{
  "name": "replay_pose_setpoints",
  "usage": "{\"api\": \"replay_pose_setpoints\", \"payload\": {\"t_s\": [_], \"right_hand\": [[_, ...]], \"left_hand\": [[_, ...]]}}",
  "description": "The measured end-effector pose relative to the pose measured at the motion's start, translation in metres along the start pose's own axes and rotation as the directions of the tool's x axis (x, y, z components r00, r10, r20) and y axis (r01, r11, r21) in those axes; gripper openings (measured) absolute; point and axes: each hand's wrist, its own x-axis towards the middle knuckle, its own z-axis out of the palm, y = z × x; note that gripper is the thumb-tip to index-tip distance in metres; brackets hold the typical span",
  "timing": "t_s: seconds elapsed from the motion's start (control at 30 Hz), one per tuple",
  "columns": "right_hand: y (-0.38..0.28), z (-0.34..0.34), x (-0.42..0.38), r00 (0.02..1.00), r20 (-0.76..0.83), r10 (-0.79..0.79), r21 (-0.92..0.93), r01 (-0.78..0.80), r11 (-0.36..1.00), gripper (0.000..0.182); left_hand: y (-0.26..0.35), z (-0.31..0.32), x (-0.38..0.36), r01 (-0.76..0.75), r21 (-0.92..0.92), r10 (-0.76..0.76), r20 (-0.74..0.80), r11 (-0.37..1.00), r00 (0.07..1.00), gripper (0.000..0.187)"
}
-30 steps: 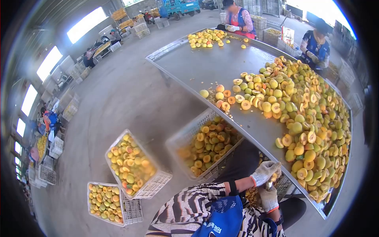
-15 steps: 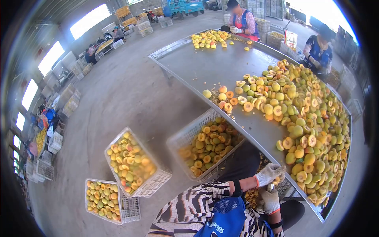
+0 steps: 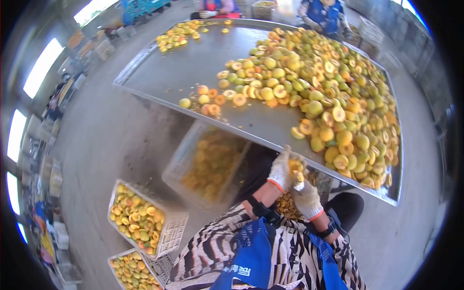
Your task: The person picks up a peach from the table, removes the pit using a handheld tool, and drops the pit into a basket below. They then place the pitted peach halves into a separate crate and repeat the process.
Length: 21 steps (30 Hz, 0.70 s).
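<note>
Both my hands wear whitish knit gloves with orange cuffs and meet just below the near edge of a metal table (image 3: pixel 159 82). My left hand (image 3: pixel 281 170) is closed around a yellow peach piece (image 3: pixel 296 168), its thumb side up by the rim. Just below it, my right hand (image 3: pixel 307 199) is closed on a small shiny tool (image 3: pixel 299 185) touching or close to the fruit; its exact kind is too small to tell. Beneath the hands lies a heap of brownish-yellow scraps (image 3: pixel 287 208). A large pile of halved yellow peaches (image 3: pixel 333 104) covers the table's right side.
A blurred crate of peach halves (image 3: pixel 175 169) stands under the table edge, left of my legs. Two more filled crates (image 3: pixel 180 232) (image 3: pixel 116 263) sit on the floor at lower left. Across the table, two people (image 3: pixel 220 8) (image 3: pixel 323 17) work beside a smaller peach pile (image 3: pixel 176 36).
My view has swung right and down, so table and crates appear farther left. My hands stay close together, and the peach piece in my left hand now shows more plainly.
</note>
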Motion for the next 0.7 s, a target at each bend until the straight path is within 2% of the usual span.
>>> {"api": "replay_pose_setpoints", "payload": {"t_s": [0.03,0.07,0.13,0.17,0.2,0.27,0.3,0.33,0.37,0.4,0.47,0.5,0.53,0.57,0.6,0.63,0.67,0.7], "right_hand": [[-0.019,-0.009,-0.004,0.999,-0.052,0.01,-0.102,-0.015,0.995,0.023],[-0.036,-0.015,-0.001,0.996,-0.085,0.003,-0.192,-0.019,0.981,0.024],[-0.021,-0.022,0.003,0.995,-0.1,0.014,-0.18,-0.032,0.983,0.024],[0.007,-0.02,0.01,0.997,0.033,0.07,-0.267,-0.059,0.962,0.021],[0.005,-0.033,0.013,0.984,0.136,0.111,-0.31,-0.064,0.949,0.019],[0.032,-0.03,0.012,0.982,0.062,0.177,-0.269,-0.154,0.951,0.019],[0.035,-0.035,0.011,0.977,0.055,0.207,-0.25,-0.187,0.95,0.02],[0.035,-0.038,0.01,0.97,0.043,0.239,-0.228,-0.223,0.948,0.021],[0.033,-0.042,0.01,0.963,0.031,0.269,-0.204,-0.258,0.944,0.021],[0.029,-0.045,0.011,0.951,0.021,0.309,-0.157,-0.302,0.94,0.022],[0.017,-0.052,0.014,0.926,0.018,0.376,-0.06,-0.374,0.925,0.024],[0.016,-0.053,0.015,0.928,0.065,0.368,0.002,-0.369,0.929,0.026],[0.021,-0.05,0.015,0.934,0.078,0.349,0.005,-0.35,0.937,0.026],[0.03,-0.043,0.013,0.94,0.092,0.328,0.007,-0.33,0.944,0.026],[0.04,-0.034,0.012,0.946,0.105,0.307,0.01,-0.31,0.951,0.026],[0.051,-0.024,0.01,0.952,0.099,0.288,0.034,-0.293,0.956,0.026],[0.049,-0.024,0.011,0.948,0.112,0.298,0.027,-0.302,0.953,0.026],[0.042,-0.026,0.012,0.943,0.124,0.308,0.02,-0.313,0.95,0.027]], "left_hand": [[0.006,-0.01,0.008,-0.009,-0.037,0.011,0.078,0.999,0.997,0.044],[0.016,-0.02,0.014,-0.149,0.108,0.125,0.205,0.983,0.971,0.044],[0.043,-0.038,0.023,-0.073,-0.224,0.138,0.29,0.972,0.947,0.043],[0.056,-0.025,0.004,-0.166,-0.159,0.194,0.18,0.973,0.964,0.042],[0.07,-0.01,-0.018,-0.257,-0.083,0.263,0.075,0.963,0.962,0.041],[0.095,-0.023,-0.029,-0.443,0.017,0.436,0.148,0.896,0.888,0.04],[0.112,-0.049,-0.02,-0.612,0.328,0.625,0.079,0.72,0.777,0.036],[0.129,-0.072,-0.008,-0.66,0.607,0.784,0.095,0.442,0.613,0.034],[0.143,-0.073,-0.01,-0.594,0.799,0.857,0.236,0.098,0.458,0.031],[0.15,-0.067,-0.01,-0.43,0.864,0.854,0.415,-0.263,0.312,0.032],[0.148,-0.037,-0.009,-0.191,0.873,0.807,0.488,-0.449,0.331,0.04],[0.145,-0.025,-0.005,-0.062,0.845,0.783,0.518,-0.531,0.345,0.045],[0.135,-0.015,0.013,-0.248,0.904,0.789,0.425,-0.347,0.445,0.049],[0.124,-0.002,0.028,-0.34,0.905,0.719,0.413,-0.255,0.559,0.049],[0.109,0.006,0.054,-0.342,0.932,0.677,0.327,-0.117,0.659,0.05],[0.1,0.01,0.079,-0.292,0.93,0.593,0.367,-0.223,0.717,0.054],[0.083,0.041,0.077,-0.24,0.971,0.494,0.214,-0.011,0.843,0.058],[0.078,0.018,0.126,-0.197,0.972,0.421,0.233,-0.126,0.877,0.063]]}}
